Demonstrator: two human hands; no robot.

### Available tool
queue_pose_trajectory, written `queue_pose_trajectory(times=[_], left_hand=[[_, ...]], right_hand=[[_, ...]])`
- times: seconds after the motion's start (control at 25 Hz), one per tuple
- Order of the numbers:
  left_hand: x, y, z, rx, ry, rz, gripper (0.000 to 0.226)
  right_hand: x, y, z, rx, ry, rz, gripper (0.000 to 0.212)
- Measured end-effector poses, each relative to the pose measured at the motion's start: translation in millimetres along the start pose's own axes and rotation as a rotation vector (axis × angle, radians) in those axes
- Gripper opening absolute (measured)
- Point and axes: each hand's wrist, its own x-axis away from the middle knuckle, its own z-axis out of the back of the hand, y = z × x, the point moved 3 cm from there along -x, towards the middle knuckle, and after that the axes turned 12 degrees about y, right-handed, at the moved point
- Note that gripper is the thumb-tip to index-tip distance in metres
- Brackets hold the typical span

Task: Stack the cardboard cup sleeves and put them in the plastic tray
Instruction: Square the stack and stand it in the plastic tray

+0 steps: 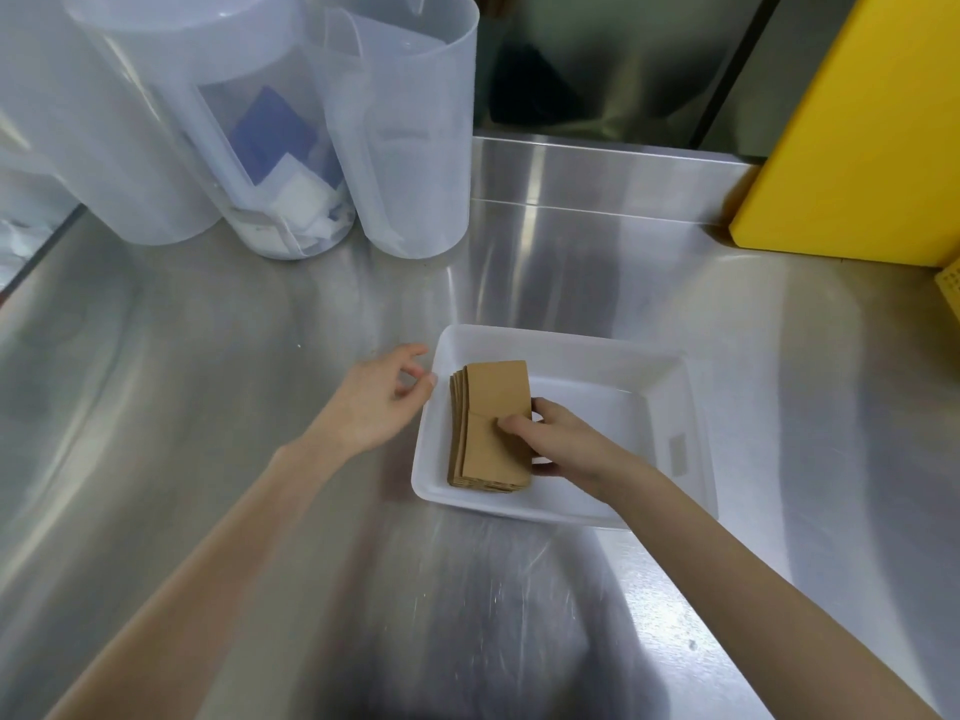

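A stack of flat brown cardboard cup sleeves [491, 407] lies inside the white plastic tray [670, 387], against its left wall. My right hand [553, 441] grips the stack's right edge, thumb on top and fingers beside and under it. Just outside the tray's left rim hovers my left hand [376, 400], fingers loosely curled and apart, holding nothing.
The tray sits on a stainless steel counter [234, 407]. Three tall translucent plastic containers [415, 127] stand at the back left, one holding blue and white items. A yellow box [862, 122] stands at the back right, with a yellow perforated piece [950, 291] beside it.
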Motion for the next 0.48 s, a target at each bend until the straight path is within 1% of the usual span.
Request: queue_pose_trajectory(times=[0.08,0.16,0.28,0.32,0.4,0.48], left_hand=[[5.7,-1.2,-6.7,0.063,-0.006,0.022,0.041],[9.4,-2.2,-10.7,0.125,0.034,0.042,0.04],[13.0,-5.0,-15.6,0.16,0.105,0.062,0.039],[13.8,-5.4,-16.8,0.168,0.116,0.06,0.039],[15.0,-5.9,-18.6,0.163,0.124,0.048,0.039],[16.0,-7.0,-19.4,0.165,0.133,0.048,0.04]], right_hand=[[0.4,-2.7,-4.9,0.031,0.009,0.018,0.044],[-0.5,-5.1,-9.7,0.037,0.015,0.02,0.039],[-5.2,-6.5,-22.2,0.078,0.045,0.021,0.027],[-6.3,-7.7,-27.3,0.105,0.047,0.028,0.029],[-9.9,-8.4,-35.7,0.163,0.057,0.04,0.043],[-11.7,-8.4,-40.2,0.172,0.068,0.024,0.05]])
